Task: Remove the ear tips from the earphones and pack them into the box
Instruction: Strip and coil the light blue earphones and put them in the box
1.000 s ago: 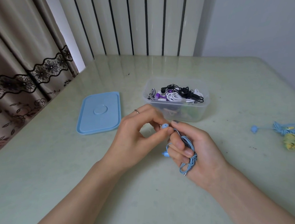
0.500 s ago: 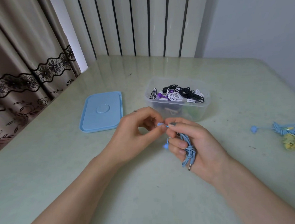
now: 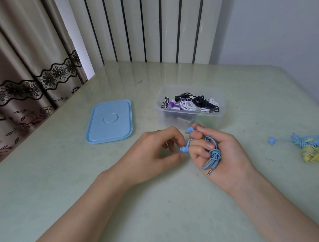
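Step in hand: tip removal. Your right hand [image 3: 221, 151] grips the coiled blue earphones [image 3: 213, 154]; your left hand [image 3: 159, 148] fingers [image 3: 178, 140] pinch at the lower earbud [image 3: 184, 149]. Next, likely: pull its tip free, then pack into the box [image 3: 190, 118].

lid [image 3: 110, 121] pale blue | held earphones [image 3: 213, 154] light blue | box [image 3: 189, 120] clear | curtain [image 3: 19, 78] beige, black lace | bundle [image 3: 311, 156] possibly yellow
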